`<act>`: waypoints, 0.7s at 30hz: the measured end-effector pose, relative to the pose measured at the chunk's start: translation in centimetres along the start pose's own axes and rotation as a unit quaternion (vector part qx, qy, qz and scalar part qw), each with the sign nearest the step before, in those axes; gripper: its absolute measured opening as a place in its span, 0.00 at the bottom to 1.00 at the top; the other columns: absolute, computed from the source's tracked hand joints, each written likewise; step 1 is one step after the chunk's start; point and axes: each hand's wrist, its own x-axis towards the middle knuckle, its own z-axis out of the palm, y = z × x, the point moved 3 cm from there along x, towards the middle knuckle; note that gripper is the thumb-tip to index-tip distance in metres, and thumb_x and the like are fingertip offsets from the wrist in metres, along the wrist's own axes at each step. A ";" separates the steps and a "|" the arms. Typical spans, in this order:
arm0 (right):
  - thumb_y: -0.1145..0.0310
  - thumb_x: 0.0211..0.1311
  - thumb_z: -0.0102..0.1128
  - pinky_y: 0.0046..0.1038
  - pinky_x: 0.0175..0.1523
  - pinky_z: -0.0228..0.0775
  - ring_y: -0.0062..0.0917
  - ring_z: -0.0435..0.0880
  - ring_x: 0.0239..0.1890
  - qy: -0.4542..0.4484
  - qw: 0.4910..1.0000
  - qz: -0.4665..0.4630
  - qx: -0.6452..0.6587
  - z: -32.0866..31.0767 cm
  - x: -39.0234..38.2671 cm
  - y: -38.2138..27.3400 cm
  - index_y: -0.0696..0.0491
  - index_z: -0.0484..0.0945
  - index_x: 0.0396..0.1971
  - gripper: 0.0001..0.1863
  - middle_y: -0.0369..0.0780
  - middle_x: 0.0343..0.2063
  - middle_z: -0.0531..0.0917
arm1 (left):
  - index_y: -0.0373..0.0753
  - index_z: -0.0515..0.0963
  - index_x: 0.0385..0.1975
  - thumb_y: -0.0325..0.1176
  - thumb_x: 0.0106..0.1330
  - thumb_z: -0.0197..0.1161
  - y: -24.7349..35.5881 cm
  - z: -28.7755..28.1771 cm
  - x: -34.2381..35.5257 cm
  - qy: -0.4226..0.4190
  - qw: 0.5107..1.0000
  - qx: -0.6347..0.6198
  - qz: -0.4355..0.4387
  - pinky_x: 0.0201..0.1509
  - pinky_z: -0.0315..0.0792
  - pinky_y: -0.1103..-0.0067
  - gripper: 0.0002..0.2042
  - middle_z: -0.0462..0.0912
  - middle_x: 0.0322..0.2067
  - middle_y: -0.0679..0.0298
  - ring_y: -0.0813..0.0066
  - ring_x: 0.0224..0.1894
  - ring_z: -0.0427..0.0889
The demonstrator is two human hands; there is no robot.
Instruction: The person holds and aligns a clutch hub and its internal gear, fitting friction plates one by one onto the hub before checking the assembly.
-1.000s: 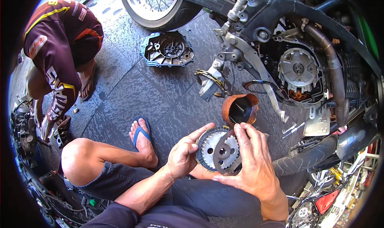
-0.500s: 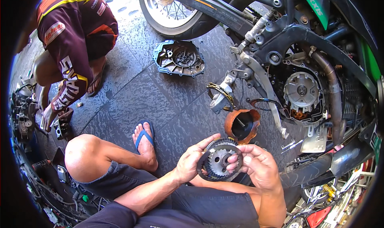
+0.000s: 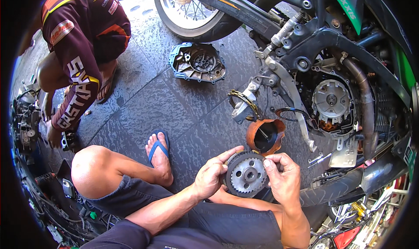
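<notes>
A round toothed clutch assembly, with a dark ring around a silver plate pierced by several holes, is held between both hands at the bottom centre. My left hand grips its left rim. My right hand grips the right rim, thumb on the front. Just behind them stands a cut-open rusty orange container with dark inside and a rod in it. Above that, gold and dark rings rest around a metal bracket, and another dark ring lies to the right.
A motorcycle fills the right, its engine open. A casing cover lies on the tiled floor. At left a person in a maroon sleeve crouches over parts. My sandalled foot and machinery are also in view.
The dark flat ring that crossed the assembly's face now sits lined up around it. My right hand's fingers have moved from across the face to the right rim. The view has shifted slightly.
</notes>
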 end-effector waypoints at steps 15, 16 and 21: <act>0.40 0.38 0.85 0.52 0.72 0.62 0.54 0.66 0.69 -0.168 0.908 -0.256 -0.285 1.1 -1.8 -3.6 0.63 0.64 0.70 0.64 0.56 0.69 0.65 | 0.23 0.54 0.75 0.32 0.63 0.47 0.3 0.1 -0.4 -0.013 1.000 -0.014 0.007 0.78 0.61 0.66 0.38 0.71 0.68 0.42 0.55 0.71 0.73; 0.40 0.38 0.85 0.51 0.72 0.62 0.53 0.66 0.69 -0.170 0.908 -0.252 -0.289 1.0 -1.8 -3.6 0.63 0.65 0.70 0.64 0.55 0.69 0.65 | 0.23 0.54 0.75 0.32 0.63 0.47 0.3 0.2 -0.4 -0.015 1.000 -0.007 0.006 0.78 0.61 0.66 0.38 0.71 0.68 0.43 0.55 0.71 0.72; 0.41 0.38 0.85 0.50 0.72 0.62 0.52 0.66 0.69 -0.172 0.906 -0.243 -0.302 0.9 -1.9 -3.8 0.63 0.66 0.70 0.62 0.54 0.69 0.65 | 0.23 0.54 0.75 0.32 0.63 0.47 0.3 0.4 -0.4 -0.020 1.000 0.008 0.004 0.79 0.60 0.65 0.38 0.71 0.69 0.43 0.55 0.72 0.71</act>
